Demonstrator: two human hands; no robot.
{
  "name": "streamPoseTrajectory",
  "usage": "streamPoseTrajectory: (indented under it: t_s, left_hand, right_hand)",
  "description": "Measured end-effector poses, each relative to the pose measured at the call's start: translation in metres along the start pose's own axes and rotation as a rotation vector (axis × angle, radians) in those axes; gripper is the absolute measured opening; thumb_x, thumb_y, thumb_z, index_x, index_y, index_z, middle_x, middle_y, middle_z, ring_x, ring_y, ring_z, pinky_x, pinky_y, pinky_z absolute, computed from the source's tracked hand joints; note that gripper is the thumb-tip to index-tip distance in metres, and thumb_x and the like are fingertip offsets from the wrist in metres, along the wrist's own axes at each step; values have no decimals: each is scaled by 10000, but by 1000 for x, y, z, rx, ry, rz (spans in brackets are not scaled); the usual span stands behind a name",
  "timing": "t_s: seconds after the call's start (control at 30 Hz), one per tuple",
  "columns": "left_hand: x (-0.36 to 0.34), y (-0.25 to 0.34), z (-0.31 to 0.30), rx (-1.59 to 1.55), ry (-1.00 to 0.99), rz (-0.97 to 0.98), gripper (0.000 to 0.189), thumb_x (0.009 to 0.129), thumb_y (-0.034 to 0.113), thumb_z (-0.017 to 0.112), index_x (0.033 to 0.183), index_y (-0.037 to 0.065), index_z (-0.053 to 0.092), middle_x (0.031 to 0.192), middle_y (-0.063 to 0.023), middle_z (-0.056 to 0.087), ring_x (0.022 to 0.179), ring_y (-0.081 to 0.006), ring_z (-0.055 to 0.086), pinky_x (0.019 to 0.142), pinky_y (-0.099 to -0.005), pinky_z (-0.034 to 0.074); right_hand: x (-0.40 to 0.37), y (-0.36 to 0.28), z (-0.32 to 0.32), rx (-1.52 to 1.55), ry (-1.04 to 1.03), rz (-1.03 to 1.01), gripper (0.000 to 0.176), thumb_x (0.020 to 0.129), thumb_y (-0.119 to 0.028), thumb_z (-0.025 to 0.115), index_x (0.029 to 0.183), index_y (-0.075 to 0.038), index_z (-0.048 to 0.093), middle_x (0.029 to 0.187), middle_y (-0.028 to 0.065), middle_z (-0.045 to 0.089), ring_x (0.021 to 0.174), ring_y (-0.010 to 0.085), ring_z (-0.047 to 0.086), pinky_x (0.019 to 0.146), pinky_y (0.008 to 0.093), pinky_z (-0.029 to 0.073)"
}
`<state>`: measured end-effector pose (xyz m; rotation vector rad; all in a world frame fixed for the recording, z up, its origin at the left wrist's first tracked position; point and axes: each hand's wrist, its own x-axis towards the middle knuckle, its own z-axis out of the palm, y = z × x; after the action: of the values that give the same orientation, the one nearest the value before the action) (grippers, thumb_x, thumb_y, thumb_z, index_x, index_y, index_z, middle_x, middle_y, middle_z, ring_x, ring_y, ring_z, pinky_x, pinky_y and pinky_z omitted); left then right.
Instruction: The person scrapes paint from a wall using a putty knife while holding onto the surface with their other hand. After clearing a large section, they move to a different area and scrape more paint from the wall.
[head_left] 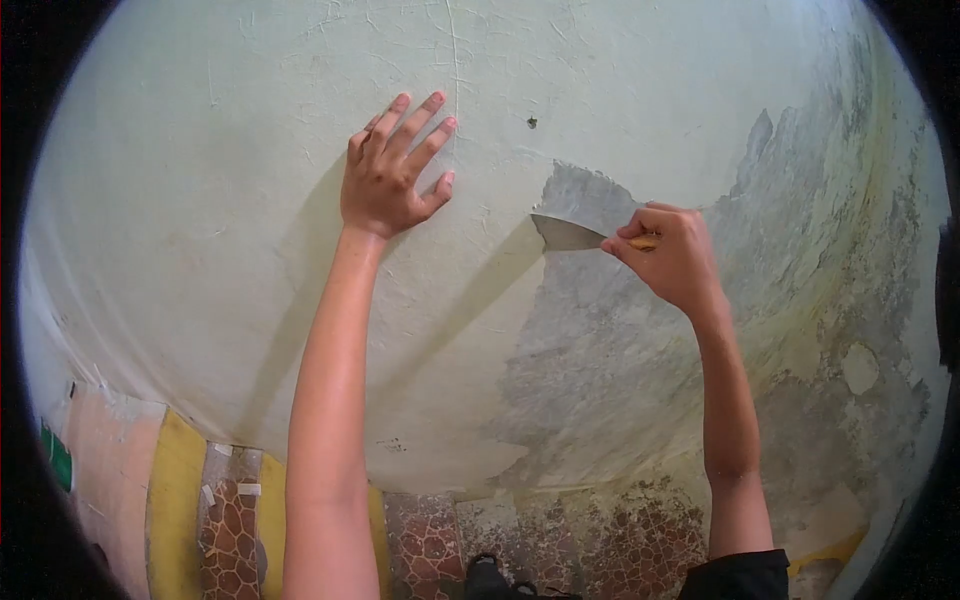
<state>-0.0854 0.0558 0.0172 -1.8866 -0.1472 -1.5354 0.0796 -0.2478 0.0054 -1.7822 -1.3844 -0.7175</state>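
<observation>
My left hand point(392, 172) rests on the pale green painted wall point(200, 250), fingers spread and holding nothing. To its right, my right hand point(672, 250) grips the wooden handle point(645, 241) of a putty knife. The knife's flat metal blade point(568, 233) points left, its wide edge at the border between the paint and a bare grey patch point(620, 330). That patch spreads right and downward from the blade with a ragged outline. Most of the handle is hidden inside my right hand.
A small hole point(532, 122) marks the wall above the blade. Below, the floor has patterned brown tiles point(430, 540) and yellow strips point(172, 500), with crumbs of debris point(640, 530) at the wall's foot. A dark shoe point(484, 562) shows at the bottom. A green object point(56, 458) stands far left.
</observation>
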Motion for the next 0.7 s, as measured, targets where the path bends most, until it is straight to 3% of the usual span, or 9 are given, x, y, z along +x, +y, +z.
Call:
streamPoseTrajectory:
  t_s: [0.17,0.37,0.57,0.7]
  left_hand:
    - [1,1,-1,-12,3,-3,506,823,413,582,1324,346,570,1485,123,466,1365,-153,403,1021,-319,341]
    - [1,0,0,3,8,9,497,817,406,593,1309,337,584,1482,121,470,1364,-155,400,1024,-316,332]
    - [2,1,-1,-4,4,-4,503,813,413,593,1311,343,580,1486,125,465,1368,-150,395,1038,-316,323]
    - [0,1,-1,12,2,5,507,810,411,597,1311,340,581,1486,124,465,1369,-152,393,1037,-315,321]
  right_hand:
    - [1,2,-4,-14,-16,-50,198,710,-176,846,713,-26,716,702,95,682,582,227,629,556,343,483]
    - [1,-7,-4,-40,-91,29,194,729,-179,840,750,-23,727,713,94,689,603,201,650,566,319,496]
    - [5,2,-4,54,27,42,214,731,-201,839,753,-22,725,700,100,682,593,215,639,564,329,489]
    - [4,-3,-6,-9,-59,0,216,733,-208,837,749,-25,722,701,99,680,607,224,640,577,334,489]
